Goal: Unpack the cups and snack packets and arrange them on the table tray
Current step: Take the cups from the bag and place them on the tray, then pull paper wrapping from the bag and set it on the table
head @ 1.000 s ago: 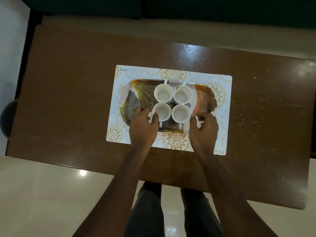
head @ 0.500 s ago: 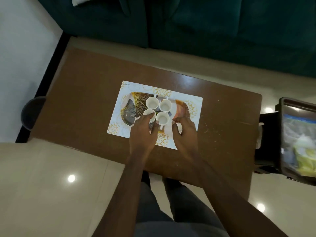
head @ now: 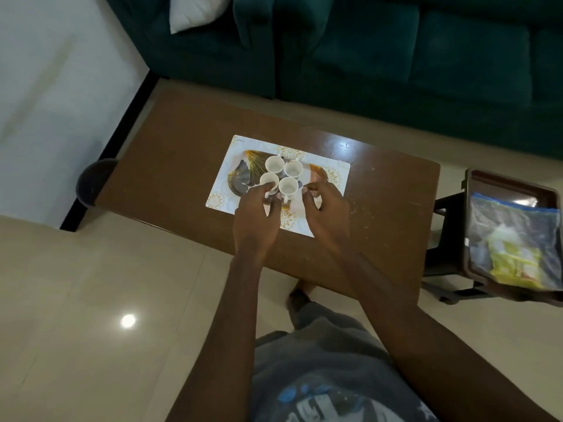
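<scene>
cups (head: 274,164), four and white, stood clustered on the patterned tray (head: 243,175) on the table (head: 170,166), just beyond both grips. left grip (head: 256,214) curled its fingers against the near-left cup (head: 269,179); right grip (head: 327,214) curled beside the near-right cup (head: 288,186); whether either clamped anything could not be told. snack packets (head: 515,257) lay bagged well right of the right grip.
</scene>
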